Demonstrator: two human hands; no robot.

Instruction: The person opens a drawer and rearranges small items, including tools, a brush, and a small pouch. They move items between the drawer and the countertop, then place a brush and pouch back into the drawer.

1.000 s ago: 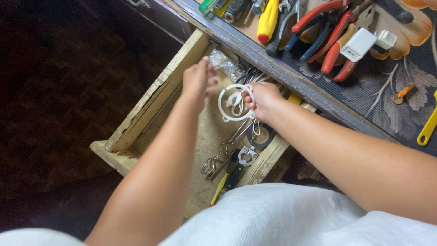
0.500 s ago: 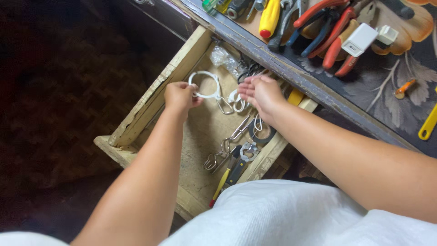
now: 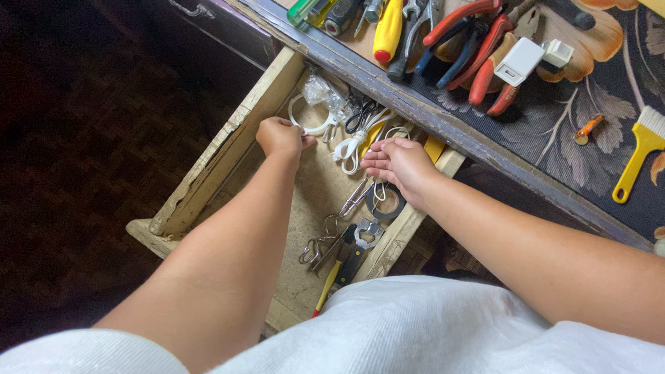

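Here, the left hand (image 3: 279, 136) pinches a white cable loop (image 3: 309, 126) in the wooden drawer (image 3: 208, 173), the right hand (image 3: 398, 163) resting slack-fingered beside a coiled cord (image 3: 350, 147); lifting slowly should avoid snags.

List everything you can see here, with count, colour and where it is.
Wooden drawer: one, pale, pulled open under the table edge.
White cable loop: one, drawer's far corner, in the left hand.
Bundled white cord: one, beside the right hand.
Clear plastic bag: one, drawer back.
Metal tools: several, grey, drawer's near end.
Pliers: several, red and blue handles, tabletop.
White adapter: one, tabletop.
Yellow brush: one, right edge.
Left hand: grip closed on loop.
Right hand: open, in drawer.
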